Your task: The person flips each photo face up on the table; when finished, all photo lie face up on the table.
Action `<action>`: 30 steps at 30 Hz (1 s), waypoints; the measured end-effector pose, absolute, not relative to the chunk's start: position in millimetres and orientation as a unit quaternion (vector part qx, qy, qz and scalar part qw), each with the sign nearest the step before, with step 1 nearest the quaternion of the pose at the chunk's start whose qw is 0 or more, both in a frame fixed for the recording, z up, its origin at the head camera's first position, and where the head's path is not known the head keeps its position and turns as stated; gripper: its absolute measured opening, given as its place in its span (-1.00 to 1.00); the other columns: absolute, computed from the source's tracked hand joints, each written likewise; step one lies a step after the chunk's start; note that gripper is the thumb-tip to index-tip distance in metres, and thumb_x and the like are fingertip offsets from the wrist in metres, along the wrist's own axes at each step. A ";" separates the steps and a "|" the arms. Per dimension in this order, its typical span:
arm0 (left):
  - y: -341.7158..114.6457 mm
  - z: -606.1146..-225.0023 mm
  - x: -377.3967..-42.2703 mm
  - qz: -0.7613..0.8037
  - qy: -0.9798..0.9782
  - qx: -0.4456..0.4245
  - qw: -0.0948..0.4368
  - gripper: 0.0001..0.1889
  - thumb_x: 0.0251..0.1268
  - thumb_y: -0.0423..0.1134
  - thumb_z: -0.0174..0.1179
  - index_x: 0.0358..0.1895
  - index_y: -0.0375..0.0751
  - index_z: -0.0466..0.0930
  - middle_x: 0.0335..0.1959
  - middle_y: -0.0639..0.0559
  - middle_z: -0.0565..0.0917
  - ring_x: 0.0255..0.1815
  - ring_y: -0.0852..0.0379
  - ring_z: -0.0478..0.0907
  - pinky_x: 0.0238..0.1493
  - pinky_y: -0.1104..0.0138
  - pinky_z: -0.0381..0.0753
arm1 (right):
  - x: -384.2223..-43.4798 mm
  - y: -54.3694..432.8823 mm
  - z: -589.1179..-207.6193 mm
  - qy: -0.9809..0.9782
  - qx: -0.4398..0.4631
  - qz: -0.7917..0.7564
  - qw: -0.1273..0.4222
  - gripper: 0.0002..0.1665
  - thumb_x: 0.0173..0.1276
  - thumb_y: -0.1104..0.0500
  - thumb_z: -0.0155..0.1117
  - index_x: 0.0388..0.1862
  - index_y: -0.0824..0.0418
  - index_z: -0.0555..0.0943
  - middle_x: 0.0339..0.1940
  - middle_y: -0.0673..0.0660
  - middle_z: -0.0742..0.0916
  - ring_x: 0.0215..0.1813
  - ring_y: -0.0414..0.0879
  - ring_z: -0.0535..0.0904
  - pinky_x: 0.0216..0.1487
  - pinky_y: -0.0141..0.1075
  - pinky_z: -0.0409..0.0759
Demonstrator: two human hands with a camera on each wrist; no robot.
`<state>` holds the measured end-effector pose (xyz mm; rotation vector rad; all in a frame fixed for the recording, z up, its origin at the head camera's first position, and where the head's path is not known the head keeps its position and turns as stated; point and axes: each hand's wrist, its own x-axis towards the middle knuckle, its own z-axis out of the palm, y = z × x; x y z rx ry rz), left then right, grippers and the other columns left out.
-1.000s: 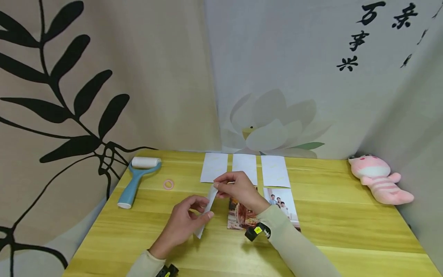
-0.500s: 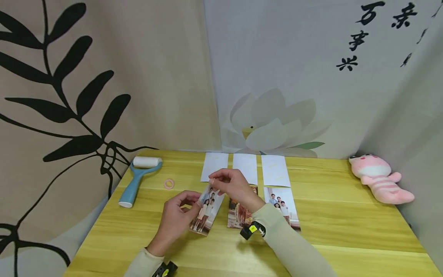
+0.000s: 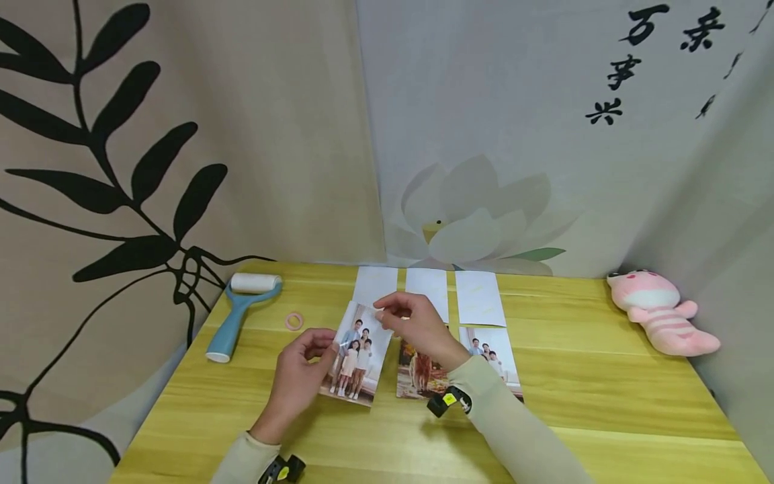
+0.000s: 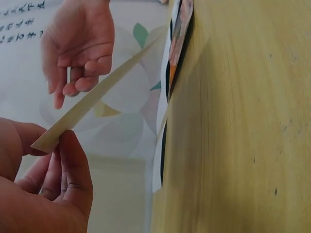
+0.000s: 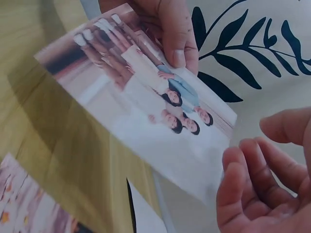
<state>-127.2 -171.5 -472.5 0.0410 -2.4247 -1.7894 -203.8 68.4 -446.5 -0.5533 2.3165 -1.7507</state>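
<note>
My left hand point(image 3: 296, 383) pinches a family photo point(image 3: 357, 356) by its left edge, between thumb and fingers. The photo is tilted above the table, picture side toward the head view. In the left wrist view the same photo point(image 4: 97, 94) appears almost edge-on. Close to its top right corner is my right hand point(image 3: 420, 329), with fingers loosely bent. A gap between the right fingertips point(image 5: 233, 160) and the photo shows in the right wrist view. Beneath my right wrist lies a photo with autumn colours point(image 3: 417, 373), partly hidden. Right of that is another family photo point(image 3: 498, 359).
Three white cards point(image 3: 480, 299) lie in a row along the back of the wooden table point(image 3: 605, 403). On the left are a blue-handled roller point(image 3: 230, 333) and a small pink ring point(image 3: 293, 321). A pink plush toy point(image 3: 665, 316) lies at the right edge.
The photo has turned from nearly edge-on, white back showing, to picture side facing the head view. My right hand has come off its top edge; my left hand has shifted slightly left.
</note>
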 end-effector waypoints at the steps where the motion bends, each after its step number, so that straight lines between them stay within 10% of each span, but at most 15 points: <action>1: -171.9 -472.7 -127.4 -0.602 -0.796 0.018 0.059 -0.82 0.45 -0.44 0.31 0.03 -0.21 0.71 -0.11 -0.18 0.73 -0.20 0.18 0.70 -0.41 0.30 0.77 | -203.7 70.0 -448.0 0.781 -0.187 -0.589 0.088 -0.74 0.56 0.08 0.34 0.13 0.11 0.75 -0.14 0.17 0.81 -0.09 0.13 0.72 -0.25 -0.29 0.65; 12: -169.8 -475.2 -131.1 -0.619 -0.782 0.022 0.071 -0.79 0.46 -0.44 0.29 0.08 -0.34 0.67 -0.08 -0.24 0.72 -0.19 0.22 0.69 -0.15 0.45 0.73 | -194.7 81.1 -471.5 0.776 -0.141 -0.610 0.082 -0.67 0.54 0.13 0.36 0.21 0.14 0.64 -0.07 0.15 0.71 -0.22 0.00 0.65 -0.24 0.09 0.72; 23: -170.7 -480.3 -132.9 -0.645 -0.760 0.048 0.064 -0.76 0.49 -0.43 0.27 0.13 -0.38 0.60 -0.04 -0.25 0.68 -0.16 0.24 0.69 -0.09 0.47 0.72 | -184.0 82.3 -489.7 0.765 -0.136 -0.617 0.122 -0.68 0.55 0.24 0.30 0.21 0.25 0.56 -0.21 0.27 0.73 -0.22 0.29 0.74 -0.23 0.07 0.79; 30: -170.5 -487.4 -134.2 -0.644 -0.761 0.055 0.054 -0.74 0.51 -0.37 0.28 0.15 -0.38 0.60 -0.02 -0.28 0.71 -0.12 0.23 0.67 -0.02 0.50 0.66 | -177.3 78.8 -493.7 0.744 -0.138 -0.634 0.160 -0.68 0.56 0.28 0.28 0.23 0.25 0.53 -0.19 0.31 0.71 -0.30 0.03 0.77 -0.21 -0.08 0.83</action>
